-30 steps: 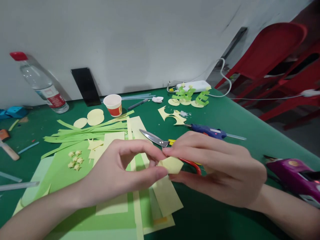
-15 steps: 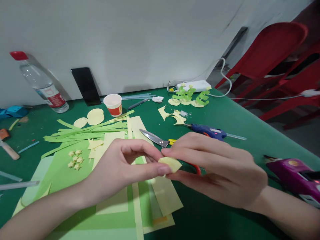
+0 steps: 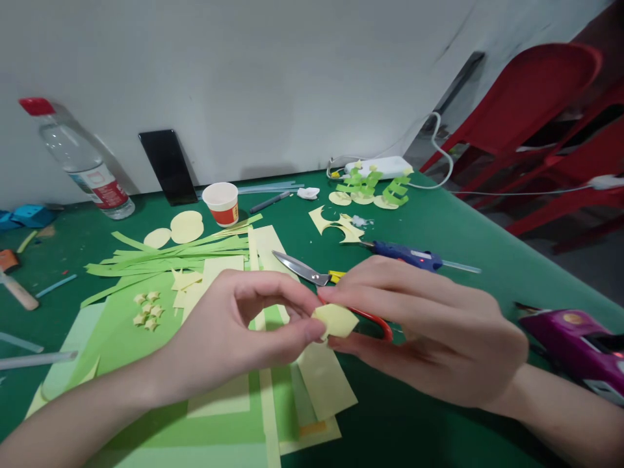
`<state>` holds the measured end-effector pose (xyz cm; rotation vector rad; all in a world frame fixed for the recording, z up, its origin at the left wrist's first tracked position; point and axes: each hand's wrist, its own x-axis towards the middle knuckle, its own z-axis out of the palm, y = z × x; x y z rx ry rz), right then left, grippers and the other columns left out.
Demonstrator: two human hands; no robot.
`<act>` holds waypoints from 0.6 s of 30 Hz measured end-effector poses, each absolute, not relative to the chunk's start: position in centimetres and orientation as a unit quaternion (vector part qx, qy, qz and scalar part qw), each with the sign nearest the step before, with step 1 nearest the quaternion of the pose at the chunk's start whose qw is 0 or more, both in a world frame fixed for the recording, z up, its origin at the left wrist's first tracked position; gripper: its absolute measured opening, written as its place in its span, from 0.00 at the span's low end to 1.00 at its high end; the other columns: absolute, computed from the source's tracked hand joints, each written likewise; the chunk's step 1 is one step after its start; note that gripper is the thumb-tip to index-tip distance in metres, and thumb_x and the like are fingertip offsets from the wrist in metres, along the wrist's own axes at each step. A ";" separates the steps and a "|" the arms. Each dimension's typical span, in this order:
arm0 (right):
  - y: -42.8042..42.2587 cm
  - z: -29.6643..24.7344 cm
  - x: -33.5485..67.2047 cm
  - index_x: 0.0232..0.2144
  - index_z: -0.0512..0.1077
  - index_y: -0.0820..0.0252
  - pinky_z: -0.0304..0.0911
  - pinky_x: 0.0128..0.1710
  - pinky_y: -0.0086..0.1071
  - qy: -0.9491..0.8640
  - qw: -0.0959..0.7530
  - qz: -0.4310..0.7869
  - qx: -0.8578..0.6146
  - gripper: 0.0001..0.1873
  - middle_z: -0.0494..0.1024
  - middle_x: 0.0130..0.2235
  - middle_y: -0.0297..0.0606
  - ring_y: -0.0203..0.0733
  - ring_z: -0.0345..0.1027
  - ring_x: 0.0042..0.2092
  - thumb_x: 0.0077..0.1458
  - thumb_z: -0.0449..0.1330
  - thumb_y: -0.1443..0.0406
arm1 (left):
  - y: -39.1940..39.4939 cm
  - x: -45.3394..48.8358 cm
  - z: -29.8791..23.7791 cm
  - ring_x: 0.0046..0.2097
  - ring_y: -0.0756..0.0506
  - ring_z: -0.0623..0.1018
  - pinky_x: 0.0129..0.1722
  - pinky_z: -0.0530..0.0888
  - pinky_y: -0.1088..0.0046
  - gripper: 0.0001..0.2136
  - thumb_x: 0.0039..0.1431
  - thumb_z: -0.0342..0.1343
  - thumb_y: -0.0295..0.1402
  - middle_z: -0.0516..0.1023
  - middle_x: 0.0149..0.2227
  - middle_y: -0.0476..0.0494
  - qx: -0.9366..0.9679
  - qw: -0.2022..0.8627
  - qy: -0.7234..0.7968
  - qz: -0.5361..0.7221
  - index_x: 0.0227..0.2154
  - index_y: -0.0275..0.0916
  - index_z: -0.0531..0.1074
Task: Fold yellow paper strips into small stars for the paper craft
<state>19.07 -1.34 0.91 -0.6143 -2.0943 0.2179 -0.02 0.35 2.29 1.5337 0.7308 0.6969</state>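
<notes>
Between my two hands is a small folded piece of pale yellow paper. My left hand pinches its left end between thumb and forefinger. My right hand holds its other side, the fingertips above and the thumb below. Partly behind my right hand lie scissors with red and yellow handles, blades pointing left. Left of my left hand, several small folded paper stars rest on green paper. Pale yellow paper scraps lie beside them.
Green paper strips, yellow paper circles and a paper cup are behind the hands. A blue glue gun and a purple one lie right. A phone and bottle stand by the wall.
The folded paper has turned slightly in my fingers, and more of its face shows. My right hand has shifted a little to the right.
</notes>
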 end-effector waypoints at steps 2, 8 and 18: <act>-1.3 0.9 19.2 0.39 0.69 0.66 0.67 0.30 0.27 -0.853 0.452 0.086 -0.245 0.09 0.75 0.31 0.40 0.33 0.68 0.32 0.54 0.58 0.72 | 0.3 -0.1 2.3 0.29 0.53 0.72 0.29 0.70 0.82 0.02 0.53 0.57 0.29 0.74 0.26 0.51 0.673 0.595 0.325 0.294 0.27 0.39 0.73; -1.1 0.9 19.0 0.40 0.69 0.64 0.68 0.32 0.25 -0.870 0.426 0.085 -0.235 0.08 0.76 0.31 0.38 0.33 0.69 0.33 0.56 0.56 0.71 | 0.1 -0.4 2.5 0.30 0.52 0.73 0.33 0.71 0.79 0.03 0.54 0.57 0.30 0.75 0.26 0.51 0.703 0.564 0.342 0.267 0.27 0.39 0.72; -1.0 1.1 19.2 0.39 0.69 0.64 0.67 0.30 0.26 -0.863 0.438 0.066 -0.245 0.08 0.75 0.31 0.38 0.32 0.67 0.31 0.55 0.57 0.71 | 0.5 -0.3 2.3 0.30 0.53 0.75 0.33 0.71 0.81 0.06 0.50 0.59 0.23 0.77 0.25 0.54 0.682 0.585 0.336 0.283 0.26 0.41 0.75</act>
